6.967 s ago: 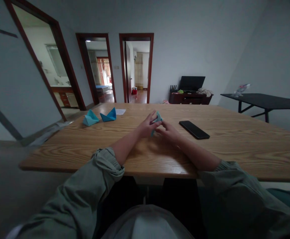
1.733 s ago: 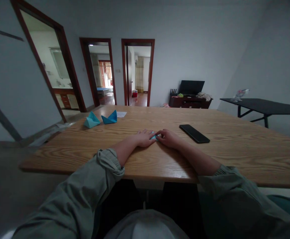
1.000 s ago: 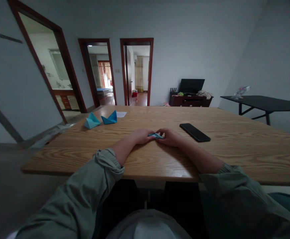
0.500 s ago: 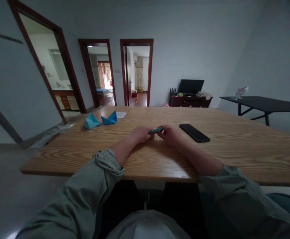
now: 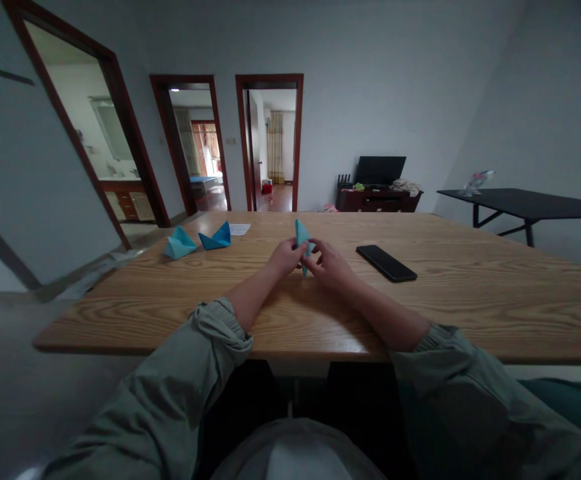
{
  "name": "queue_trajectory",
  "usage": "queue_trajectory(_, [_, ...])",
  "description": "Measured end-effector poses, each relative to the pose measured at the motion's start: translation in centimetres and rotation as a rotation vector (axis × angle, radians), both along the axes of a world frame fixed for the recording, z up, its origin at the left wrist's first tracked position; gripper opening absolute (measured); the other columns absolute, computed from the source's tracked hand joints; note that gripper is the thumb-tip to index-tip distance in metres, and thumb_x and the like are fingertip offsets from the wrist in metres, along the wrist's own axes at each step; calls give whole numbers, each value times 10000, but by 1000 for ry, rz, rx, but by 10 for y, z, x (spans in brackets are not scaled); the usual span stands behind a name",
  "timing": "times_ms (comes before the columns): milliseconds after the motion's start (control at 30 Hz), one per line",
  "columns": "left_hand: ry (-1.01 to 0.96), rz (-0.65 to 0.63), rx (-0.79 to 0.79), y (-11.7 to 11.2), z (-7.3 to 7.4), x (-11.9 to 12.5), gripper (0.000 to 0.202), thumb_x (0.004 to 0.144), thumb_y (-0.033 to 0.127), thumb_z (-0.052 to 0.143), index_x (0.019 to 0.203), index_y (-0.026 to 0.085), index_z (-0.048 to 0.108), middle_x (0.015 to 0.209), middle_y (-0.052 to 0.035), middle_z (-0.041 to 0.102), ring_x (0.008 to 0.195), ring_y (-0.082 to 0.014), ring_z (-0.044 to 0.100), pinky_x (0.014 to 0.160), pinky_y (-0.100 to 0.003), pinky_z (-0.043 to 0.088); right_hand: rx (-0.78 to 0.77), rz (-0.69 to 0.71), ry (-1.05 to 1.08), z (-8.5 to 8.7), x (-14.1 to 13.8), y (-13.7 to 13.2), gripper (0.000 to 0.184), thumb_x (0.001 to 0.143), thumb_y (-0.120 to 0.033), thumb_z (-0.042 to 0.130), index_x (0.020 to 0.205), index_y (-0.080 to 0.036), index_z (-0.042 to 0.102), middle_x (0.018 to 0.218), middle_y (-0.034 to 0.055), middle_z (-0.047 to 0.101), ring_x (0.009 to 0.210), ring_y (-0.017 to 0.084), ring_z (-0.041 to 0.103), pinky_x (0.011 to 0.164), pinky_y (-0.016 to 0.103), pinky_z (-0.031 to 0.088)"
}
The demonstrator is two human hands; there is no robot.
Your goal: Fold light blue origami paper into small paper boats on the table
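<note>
A light blue piece of folded paper point(image 5: 301, 231) stands upright between my hands, just above the wooden table point(image 5: 290, 320). My left hand point(image 5: 287, 257) is closed on its left side, and my right hand point(image 5: 329, 263) pinches it from the right. The fingers cover the paper's middle, so only its pointed upper part and lower tip show well. To the left rest two folded paper boats, a light blue paper boat point(image 5: 179, 244) and a darker blue paper boat point(image 5: 216, 237).
Right of my hands lies a black phone point(image 5: 386, 263). A white slip of paper point(image 5: 239, 229) is behind the boats. Past the table, a dark cabinet point(image 5: 378, 201) carries a TV point(image 5: 380, 171), and a black table point(image 5: 525, 202) stands at right.
The folded paper has turned from lying nearly flat and edge-on to standing upright. Both hands still hold it, with the fingers shifted. The view has moved slightly.
</note>
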State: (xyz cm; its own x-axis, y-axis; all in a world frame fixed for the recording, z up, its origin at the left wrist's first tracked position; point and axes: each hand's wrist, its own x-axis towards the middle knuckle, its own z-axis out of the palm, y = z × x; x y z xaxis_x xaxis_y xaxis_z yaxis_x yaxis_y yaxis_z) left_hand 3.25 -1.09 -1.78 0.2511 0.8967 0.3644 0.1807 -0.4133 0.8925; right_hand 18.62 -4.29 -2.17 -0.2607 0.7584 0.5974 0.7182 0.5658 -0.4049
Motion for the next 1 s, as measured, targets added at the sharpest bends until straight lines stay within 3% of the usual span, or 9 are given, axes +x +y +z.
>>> queue_trajectory(200, [-136,-178,-104,-6,0,-3,379,782,459,618,971,136,558,868,-57,632,650,-113,597,593,-261,536,-97,73,55,-1,2,-3,562,813,-493,543,1270,-185,431,1070,95,593,633,116,569,657,277,469])
queue_trajectory(400, [-163,-192,-170,-9,2,-5,545,677,474,726,1050,160,481,953,-87,645,684,-131,629,638,-310,541,-146,109,78,1,3,-7,472,855,-418,512,1267,-203,424,1003,70,633,640,118,592,619,254,465])
queue_trajectory(633, [-168,-235,-210,-10,3,-10,600,681,452,731,1154,197,463,999,-95,651,666,-147,650,630,-315,541,-179,153,84,2,5,-7,524,868,-442,491,1316,-189,391,976,82,650,660,134,608,604,248,466])
queue_trajectory(867, [-144,-229,-215,-12,4,-12,494,763,376,664,1170,188,457,987,-97,647,636,-153,657,634,-334,543,-171,156,66,4,6,-8,543,892,-410,456,1375,-184,350,966,80,661,697,144,621,628,243,475])
queue_trajectory(1000, [-39,-186,-149,-13,1,-9,432,792,265,605,1181,184,434,1029,-101,637,674,-148,651,648,-320,539,-169,60,7,6,4,-11,539,887,-351,463,1388,-192,346,972,74,672,724,158,628,664,251,465])
